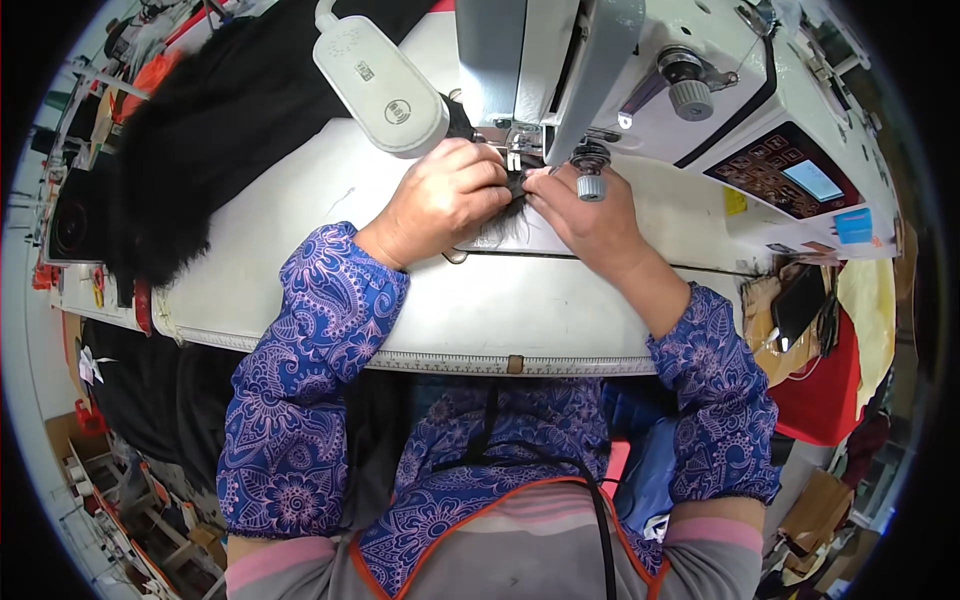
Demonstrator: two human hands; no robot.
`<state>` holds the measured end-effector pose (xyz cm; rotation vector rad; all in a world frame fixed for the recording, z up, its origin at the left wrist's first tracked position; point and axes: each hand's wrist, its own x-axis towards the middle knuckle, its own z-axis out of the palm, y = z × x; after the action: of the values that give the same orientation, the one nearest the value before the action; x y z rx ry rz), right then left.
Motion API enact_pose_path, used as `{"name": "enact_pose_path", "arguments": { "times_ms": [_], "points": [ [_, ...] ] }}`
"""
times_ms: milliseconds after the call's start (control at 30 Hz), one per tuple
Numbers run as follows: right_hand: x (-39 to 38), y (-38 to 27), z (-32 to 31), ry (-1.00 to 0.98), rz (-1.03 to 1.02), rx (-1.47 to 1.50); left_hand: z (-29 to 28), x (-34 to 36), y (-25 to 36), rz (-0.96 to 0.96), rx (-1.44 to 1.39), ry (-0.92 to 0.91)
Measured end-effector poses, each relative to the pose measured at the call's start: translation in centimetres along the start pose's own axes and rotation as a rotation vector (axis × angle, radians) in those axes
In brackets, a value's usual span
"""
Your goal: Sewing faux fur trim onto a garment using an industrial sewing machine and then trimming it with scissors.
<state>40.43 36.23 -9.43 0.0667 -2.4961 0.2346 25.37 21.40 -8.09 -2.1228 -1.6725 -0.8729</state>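
Both my hands are at the presser foot point(514, 158) of a white sewing machine point(655, 95). Between them lies a small dark furry piece of fabric point(514, 186), its loose hairs spread on the white bed. My left hand point(447, 192), fingers curled, pinches the piece from the left side of the foot. My right hand point(592, 212) closes its thumb and fingertips on the piece's right edge, just below a metal tension knob point(591, 187). The fingertips partly hide the fabric, and the needle point cannot be made out.
A white lamp head point(380, 85) hangs close above my left hand. Black furry fabric point(240, 130) is heaped at the table's far left. A control panel point(784, 175) is on the machine's right. A measuring tape point(430, 362) runs along the front edge; red cloth point(825, 390) hangs right.
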Motion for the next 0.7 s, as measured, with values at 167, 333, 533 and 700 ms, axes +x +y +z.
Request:
{"name": "enact_pose_path", "arguments": {
  "times_ms": [167, 333, 533, 700],
  "points": [
    [-0.1, 0.7, 0.3, -0.01, -0.038, 0.053, 0.4, -0.7, 0.1, 0.048, 0.01, -0.036],
    [-0.3, 0.7, 0.0, -0.028, 0.03, 0.174, 0.4, -0.6, 0.6, -0.149, -0.119, 0.022],
    [0.0, 0.7, 0.0, 0.017, -0.047, 0.054, 0.7, -0.2, 0.9, -0.255, -0.078, 0.074],
    [0.1, 0.8, -0.1, -0.051, -0.069, 0.038, 0.8, -0.5, 0.8, -0.245, -0.022, 0.01]
  ]
}}
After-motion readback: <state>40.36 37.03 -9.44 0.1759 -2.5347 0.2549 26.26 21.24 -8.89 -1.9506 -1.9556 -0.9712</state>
